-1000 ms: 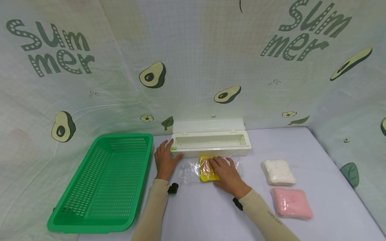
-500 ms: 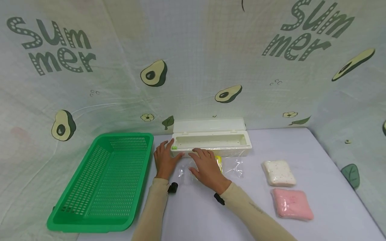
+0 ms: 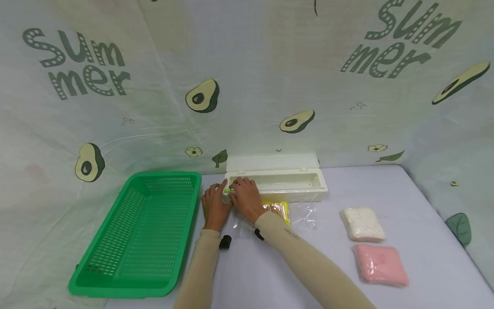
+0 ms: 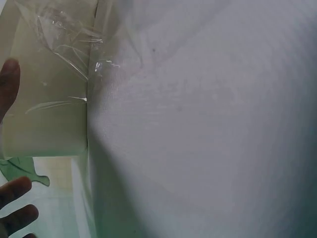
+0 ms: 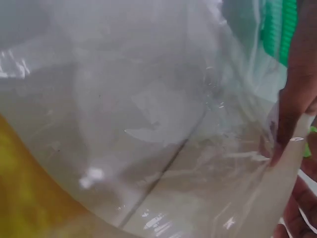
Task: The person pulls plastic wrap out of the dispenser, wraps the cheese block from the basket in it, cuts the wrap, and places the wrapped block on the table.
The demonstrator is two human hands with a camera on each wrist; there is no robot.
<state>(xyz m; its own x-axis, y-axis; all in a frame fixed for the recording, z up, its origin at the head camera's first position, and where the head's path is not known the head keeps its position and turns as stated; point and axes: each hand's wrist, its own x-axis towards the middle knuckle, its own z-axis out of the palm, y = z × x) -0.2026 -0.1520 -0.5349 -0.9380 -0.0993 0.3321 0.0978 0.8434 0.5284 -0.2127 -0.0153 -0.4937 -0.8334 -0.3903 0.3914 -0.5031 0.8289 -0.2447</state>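
A long white cling film dispenser stands against the back cloth with its lid raised. My left hand holds its left end, thumb along the front and fingers bent round the end. At that corner my right hand pinches the small green slide cutter; the fingertips partly hide it. Clear film hangs down the dispenser's front, and spreads onto the table. A flat yellow packet lies in front of the dispenser with film about it, partly covered by my right forearm.
A green plastic basket stands on the left of the table. Two film-wrapped blocks, one white and one pink, lie on the right. A printed cloth rises behind the table.
My right hand has left the yellow packet and moved left to the dispenser's green slide cutter. My left hand stays at the dispenser's left end. The view has shifted slightly.
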